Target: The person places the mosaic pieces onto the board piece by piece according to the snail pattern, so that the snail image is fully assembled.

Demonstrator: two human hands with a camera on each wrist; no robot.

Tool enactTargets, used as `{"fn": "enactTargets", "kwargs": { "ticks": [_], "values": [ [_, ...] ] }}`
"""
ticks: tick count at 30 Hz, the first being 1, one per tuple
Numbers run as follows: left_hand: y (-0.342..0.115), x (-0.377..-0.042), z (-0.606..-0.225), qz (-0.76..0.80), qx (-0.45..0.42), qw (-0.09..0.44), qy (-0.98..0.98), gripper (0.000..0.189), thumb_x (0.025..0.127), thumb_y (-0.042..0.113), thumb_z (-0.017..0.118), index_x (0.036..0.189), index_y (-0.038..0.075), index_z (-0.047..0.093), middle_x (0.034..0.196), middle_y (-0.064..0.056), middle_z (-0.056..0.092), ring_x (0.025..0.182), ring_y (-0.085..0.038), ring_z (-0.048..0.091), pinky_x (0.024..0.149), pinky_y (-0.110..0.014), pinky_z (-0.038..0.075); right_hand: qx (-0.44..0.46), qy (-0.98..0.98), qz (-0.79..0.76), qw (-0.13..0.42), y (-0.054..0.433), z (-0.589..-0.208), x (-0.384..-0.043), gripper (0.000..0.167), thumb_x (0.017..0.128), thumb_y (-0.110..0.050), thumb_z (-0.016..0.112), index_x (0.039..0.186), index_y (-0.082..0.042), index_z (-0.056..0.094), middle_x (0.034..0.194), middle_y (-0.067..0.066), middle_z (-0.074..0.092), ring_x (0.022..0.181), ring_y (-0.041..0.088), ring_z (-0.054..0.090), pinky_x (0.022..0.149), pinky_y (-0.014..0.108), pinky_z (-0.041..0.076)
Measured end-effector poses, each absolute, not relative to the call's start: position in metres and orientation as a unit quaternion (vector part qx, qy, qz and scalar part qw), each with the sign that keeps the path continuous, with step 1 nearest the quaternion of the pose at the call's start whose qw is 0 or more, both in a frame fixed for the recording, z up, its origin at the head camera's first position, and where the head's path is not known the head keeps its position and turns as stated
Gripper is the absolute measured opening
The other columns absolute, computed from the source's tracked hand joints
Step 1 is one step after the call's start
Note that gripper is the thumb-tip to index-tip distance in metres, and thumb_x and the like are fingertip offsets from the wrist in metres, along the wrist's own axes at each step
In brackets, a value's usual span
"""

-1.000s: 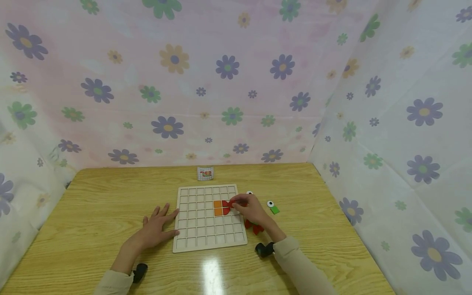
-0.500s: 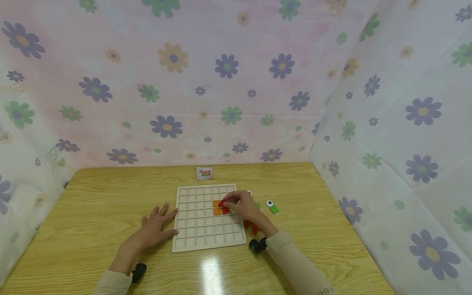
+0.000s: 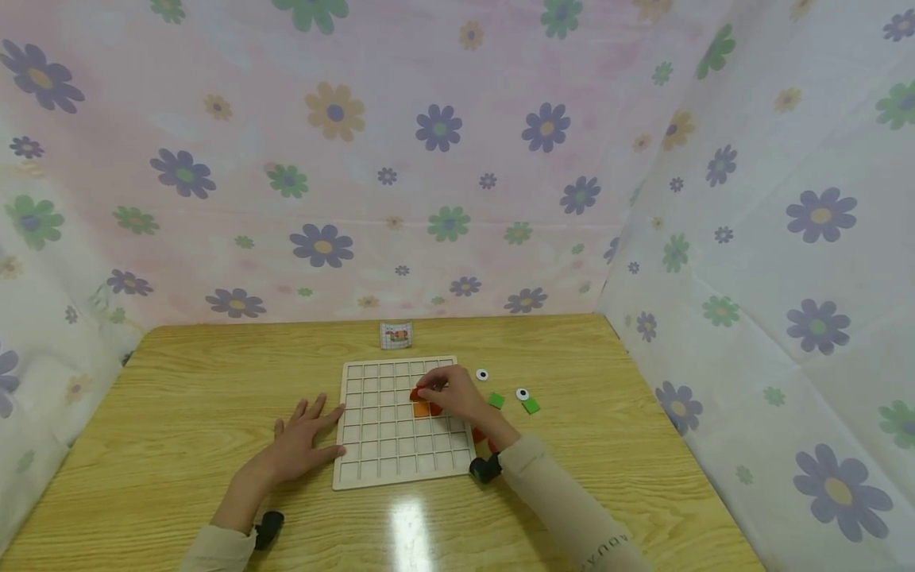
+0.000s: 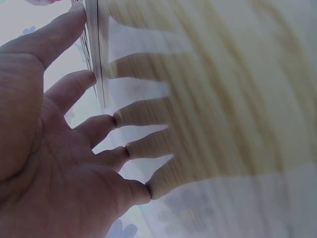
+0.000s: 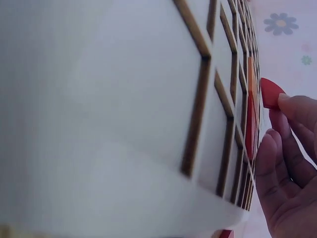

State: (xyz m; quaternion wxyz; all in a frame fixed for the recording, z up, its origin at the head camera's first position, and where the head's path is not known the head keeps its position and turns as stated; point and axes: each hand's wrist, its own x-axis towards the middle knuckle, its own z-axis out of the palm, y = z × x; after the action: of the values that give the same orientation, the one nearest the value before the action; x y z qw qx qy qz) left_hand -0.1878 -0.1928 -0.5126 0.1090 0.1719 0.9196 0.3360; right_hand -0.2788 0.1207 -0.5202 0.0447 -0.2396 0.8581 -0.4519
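The square wooden grid board (image 3: 372, 469) lies on the table. My left hand (image 3: 296, 445) rests spread on the tabletop, with thumb and index fingertips at the board's left edge; the left wrist view shows its palm (image 4: 64, 163) and straight fingers. Between thumb and index finger, my right hand (image 3: 457, 397) pinches a red quarter-round tile (image 5: 270, 93) over the upper middle of the grid. Just below that tile an orange square tile (image 3: 422, 410) sits in a cell, with a red tile (image 3: 436, 410) beside it. The right hand covers part of the cells there.
Right of the board lie two green square tiles (image 3: 496, 400) and two round eye tiles (image 3: 482, 374). Several red tiles (image 3: 493, 446) lie partly under the right forearm. A small picture card (image 3: 396, 335) is behind the board. Flowered cloth walls (image 3: 400, 199) surround the table.
My right hand has moved left across the grid with the red tile, from beside the red tiles to over the orange ones. The left hand has stayed in place.
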Motion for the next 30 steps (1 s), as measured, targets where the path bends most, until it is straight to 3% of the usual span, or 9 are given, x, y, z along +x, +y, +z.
{"fn": "enactTargets", "kwargs": {
  "ticks": [12, 30],
  "values": [
    [-0.191, -0.188, -0.510, 0.318, 0.176, 0.101, 0.926, 0.076, 0.093, 0.037, 0.074, 0.153, 0.003, 0.045, 0.161, -0.037, 0.019, 0.144, -0.066, 0.009, 0.099, -0.089, 0.008, -0.250, 0.865, -0.433, 0.046, 0.113, -0.513, -0.279, 0.007, 0.094, -0.009, 0.074, 0.098, -0.008, 0.079, 0.095, 0.006, 0.076, 0.075, 0.009, 0.065, 0.069, 0.024, 0.055],
    [-0.191, -0.187, -0.512, 0.321, 0.175, 0.100, 0.926, 0.075, 0.093, 0.038, 0.073, 0.153, 0.003, 0.045, 0.161, -0.036, 0.020, 0.145, -0.065, 0.010, 0.099, -0.090, 0.006, -0.226, 0.876, -0.410, 0.113, 0.101, -0.509, -0.292, 0.007, 0.096, -0.010, 0.072, 0.099, -0.007, 0.078, 0.094, 0.004, 0.074, 0.076, 0.007, 0.061, 0.070, 0.023, 0.052]
  ]
}}
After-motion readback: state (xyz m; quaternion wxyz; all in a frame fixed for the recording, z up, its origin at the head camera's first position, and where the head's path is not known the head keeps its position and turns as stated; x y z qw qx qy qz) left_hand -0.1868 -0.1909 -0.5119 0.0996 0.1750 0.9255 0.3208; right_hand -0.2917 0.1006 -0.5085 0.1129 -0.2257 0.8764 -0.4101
